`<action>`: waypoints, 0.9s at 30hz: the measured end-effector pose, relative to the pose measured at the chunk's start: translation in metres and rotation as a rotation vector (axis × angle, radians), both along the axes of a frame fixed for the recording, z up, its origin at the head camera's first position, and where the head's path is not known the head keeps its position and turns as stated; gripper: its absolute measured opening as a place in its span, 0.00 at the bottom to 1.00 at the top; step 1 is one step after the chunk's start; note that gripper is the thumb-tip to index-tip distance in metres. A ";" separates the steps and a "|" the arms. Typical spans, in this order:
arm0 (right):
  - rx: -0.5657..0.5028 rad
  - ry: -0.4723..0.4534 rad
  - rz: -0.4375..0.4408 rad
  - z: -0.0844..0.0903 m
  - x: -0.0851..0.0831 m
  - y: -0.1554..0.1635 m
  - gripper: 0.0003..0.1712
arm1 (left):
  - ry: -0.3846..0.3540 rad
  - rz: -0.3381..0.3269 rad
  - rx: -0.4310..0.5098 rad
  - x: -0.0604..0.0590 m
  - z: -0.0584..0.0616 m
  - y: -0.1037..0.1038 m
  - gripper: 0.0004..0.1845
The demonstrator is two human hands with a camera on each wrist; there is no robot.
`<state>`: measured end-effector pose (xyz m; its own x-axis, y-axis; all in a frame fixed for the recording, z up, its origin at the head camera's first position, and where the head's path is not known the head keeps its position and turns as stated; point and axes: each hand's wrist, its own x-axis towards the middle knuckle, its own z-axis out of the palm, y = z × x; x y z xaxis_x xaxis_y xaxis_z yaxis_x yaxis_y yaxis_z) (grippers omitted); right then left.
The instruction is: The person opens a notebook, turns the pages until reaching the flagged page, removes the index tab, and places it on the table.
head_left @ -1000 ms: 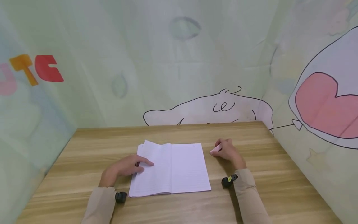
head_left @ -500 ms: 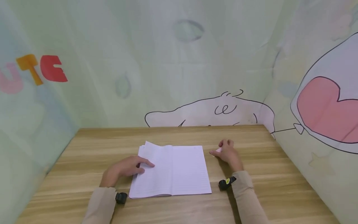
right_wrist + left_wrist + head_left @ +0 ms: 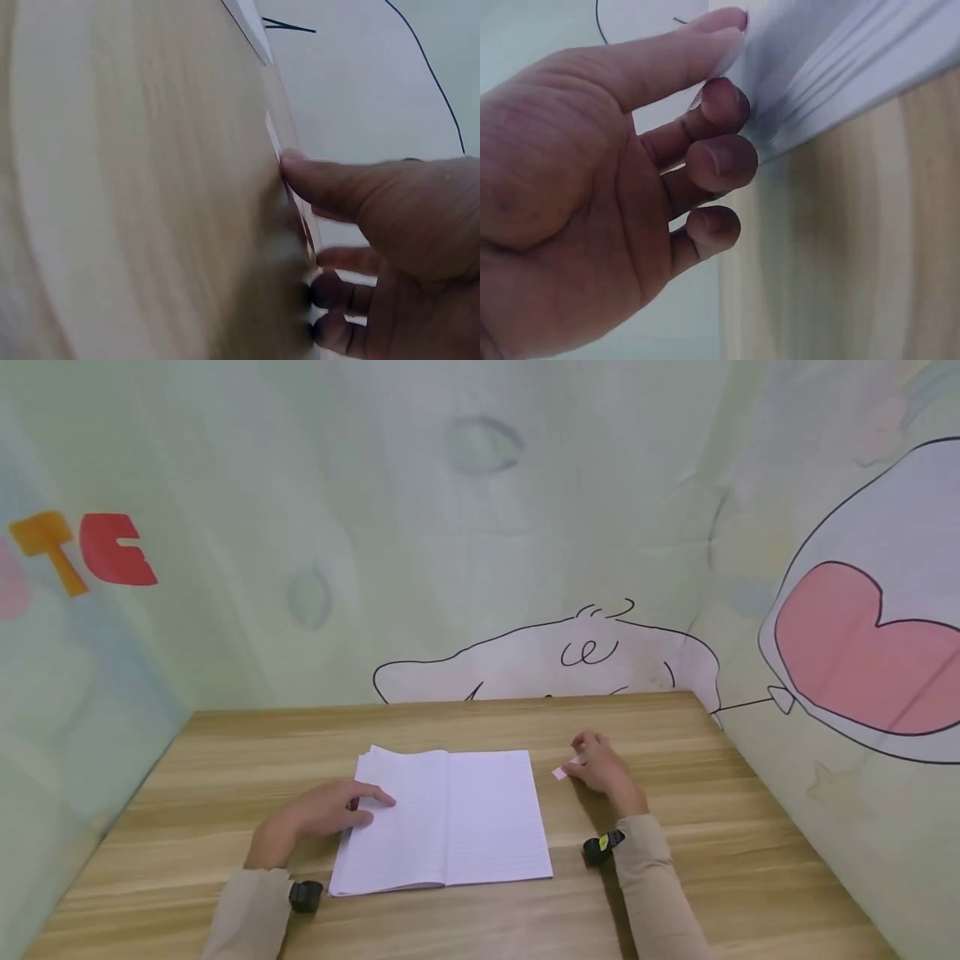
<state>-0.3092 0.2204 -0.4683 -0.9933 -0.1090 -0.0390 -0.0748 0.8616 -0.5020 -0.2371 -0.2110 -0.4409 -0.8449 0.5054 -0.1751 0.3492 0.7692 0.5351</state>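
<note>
An open notebook (image 3: 495, 818) with lined white pages lies on the wooden table. My left hand (image 3: 322, 810) rests on its left page, index finger and thumb stretched over the paper. In the left wrist view, the other fingers of the left hand (image 3: 607, 172) bend loosely beside the notebook's edge (image 3: 847, 97). To the right of the notebook, a small pale pink slip (image 3: 559, 772) lies at the table surface. My right hand (image 3: 603, 768) has its thumb on this slip (image 3: 272, 133); its other fingers reach down past it, and part of the slip is covered.
The wooden table (image 3: 720, 827) is bordered by a printed cloth backdrop (image 3: 420, 543) at the back and both sides. Black wrist cameras sit on the left cuff (image 3: 305, 896) and the right cuff (image 3: 600, 850).
The pink slip, earlier tilted up between my right thumb and fingers, now lies lower, its end showing left of the thumb. My left hand stays on the page; the head view shifts slightly.
</note>
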 end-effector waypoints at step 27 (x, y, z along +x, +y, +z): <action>0.104 0.278 0.058 0.027 -0.023 -0.015 0.22 | 0.523 0.376 -0.031 -0.046 -0.002 0.004 0.16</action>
